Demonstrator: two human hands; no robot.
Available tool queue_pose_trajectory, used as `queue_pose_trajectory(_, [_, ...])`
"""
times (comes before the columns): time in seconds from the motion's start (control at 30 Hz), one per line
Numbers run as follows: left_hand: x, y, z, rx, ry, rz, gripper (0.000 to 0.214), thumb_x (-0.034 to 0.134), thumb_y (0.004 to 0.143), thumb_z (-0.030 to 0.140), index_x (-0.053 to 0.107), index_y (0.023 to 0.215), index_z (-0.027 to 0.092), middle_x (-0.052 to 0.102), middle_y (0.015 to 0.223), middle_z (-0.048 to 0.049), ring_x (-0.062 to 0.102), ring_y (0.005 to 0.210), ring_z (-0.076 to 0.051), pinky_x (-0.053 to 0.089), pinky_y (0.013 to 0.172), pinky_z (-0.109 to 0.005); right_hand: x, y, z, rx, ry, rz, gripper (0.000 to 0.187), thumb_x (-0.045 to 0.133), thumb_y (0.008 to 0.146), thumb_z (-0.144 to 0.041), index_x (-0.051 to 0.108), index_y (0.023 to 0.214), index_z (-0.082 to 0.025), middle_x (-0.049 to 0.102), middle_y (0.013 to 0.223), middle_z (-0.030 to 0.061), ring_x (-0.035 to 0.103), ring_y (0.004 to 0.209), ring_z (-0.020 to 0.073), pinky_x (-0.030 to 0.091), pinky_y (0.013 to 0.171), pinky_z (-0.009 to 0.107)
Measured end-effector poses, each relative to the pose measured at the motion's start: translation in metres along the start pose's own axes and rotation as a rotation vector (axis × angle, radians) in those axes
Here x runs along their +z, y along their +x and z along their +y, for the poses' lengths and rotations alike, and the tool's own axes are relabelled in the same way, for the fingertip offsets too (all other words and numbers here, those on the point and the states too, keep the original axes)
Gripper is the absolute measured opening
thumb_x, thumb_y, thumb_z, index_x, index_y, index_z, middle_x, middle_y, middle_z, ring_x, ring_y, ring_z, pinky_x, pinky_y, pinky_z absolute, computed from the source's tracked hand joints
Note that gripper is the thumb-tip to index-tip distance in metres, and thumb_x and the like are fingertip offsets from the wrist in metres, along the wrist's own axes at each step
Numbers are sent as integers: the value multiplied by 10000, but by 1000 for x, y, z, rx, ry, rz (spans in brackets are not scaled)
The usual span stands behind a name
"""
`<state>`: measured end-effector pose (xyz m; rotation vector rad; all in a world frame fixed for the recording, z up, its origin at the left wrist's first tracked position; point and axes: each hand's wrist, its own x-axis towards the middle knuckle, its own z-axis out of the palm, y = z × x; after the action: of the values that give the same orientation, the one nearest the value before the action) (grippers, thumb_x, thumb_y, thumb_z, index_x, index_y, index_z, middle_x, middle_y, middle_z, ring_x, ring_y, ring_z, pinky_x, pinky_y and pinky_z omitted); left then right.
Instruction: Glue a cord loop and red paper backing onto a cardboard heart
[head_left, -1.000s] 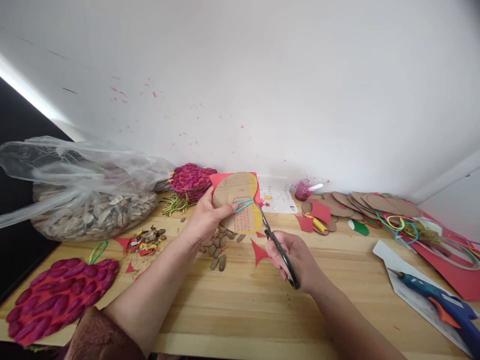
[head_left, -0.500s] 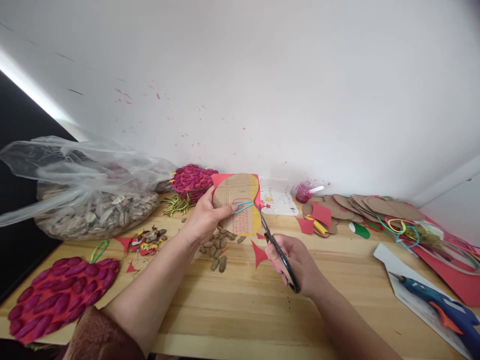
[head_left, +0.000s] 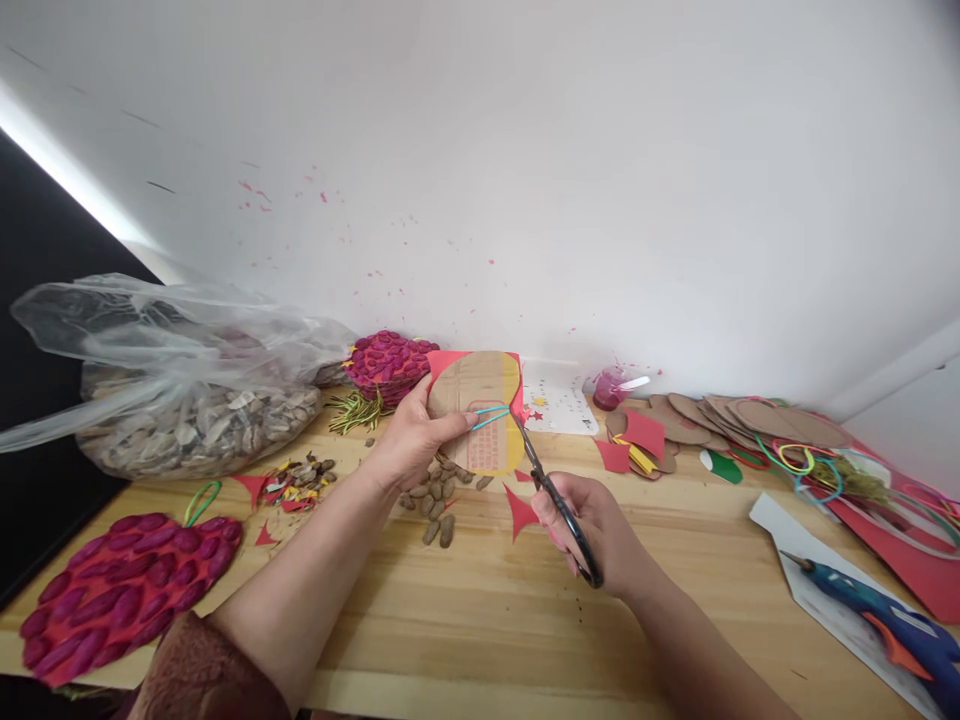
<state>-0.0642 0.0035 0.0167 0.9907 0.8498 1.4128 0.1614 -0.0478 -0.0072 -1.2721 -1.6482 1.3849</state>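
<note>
My left hand (head_left: 420, 425) grips a rounded cardboard piece (head_left: 469, 380) backed with red paper (head_left: 444, 361), thumb on its face. A light-blue cord loop (head_left: 491, 415) lies across the cardboard by the thumb. In my right hand (head_left: 585, 520) is a pair of black-handled scissors (head_left: 559, 505), its blades at the right edge of the cardboard, where the red paper sticks out. Whether the blades are apart there is too small to tell. Below the cardboard lie several unshelled peanuts (head_left: 435, 505) and a pointed red paper scrap (head_left: 520, 512).
Left: a clear bag of shells (head_left: 202, 430), a magenta peanut-covered craft piece (head_left: 131, 590) and small scraps (head_left: 304, 480). Behind: another magenta piece (head_left: 390, 365) and a cup of magenta paint (head_left: 609, 388). Right: cardboard cutouts (head_left: 750, 415), coloured cords (head_left: 817, 465) and a blue glue gun (head_left: 870, 610).
The whole view has shifted very slightly. Both hands, the cardboard and the scissors keep nearly the same places relative to each other.
</note>
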Motion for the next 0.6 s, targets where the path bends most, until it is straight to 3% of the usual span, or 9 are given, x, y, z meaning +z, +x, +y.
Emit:
queue_pose_trajectory(0.2, [-1,0,2,-16,7,-5,720,909,550,224,610,1205,195,730,1111,-85,717,947,-259,597,798,-323,0,0,-2,23,-5,8,546,728,764,-566,315,614,-242,361,470,-89,322,385,63,239,390,225])
queue_pose_trajectory(0.6, [-2,-1,5,-24,25,-9,714,918,558,245,591,1189,179,734,1102,-93,723,917,-235,595,792,-310,-2,0,-2,62,43,-21,476,755,743,-554,431,630,-225,375,432,-102,320,343,55,237,352,214])
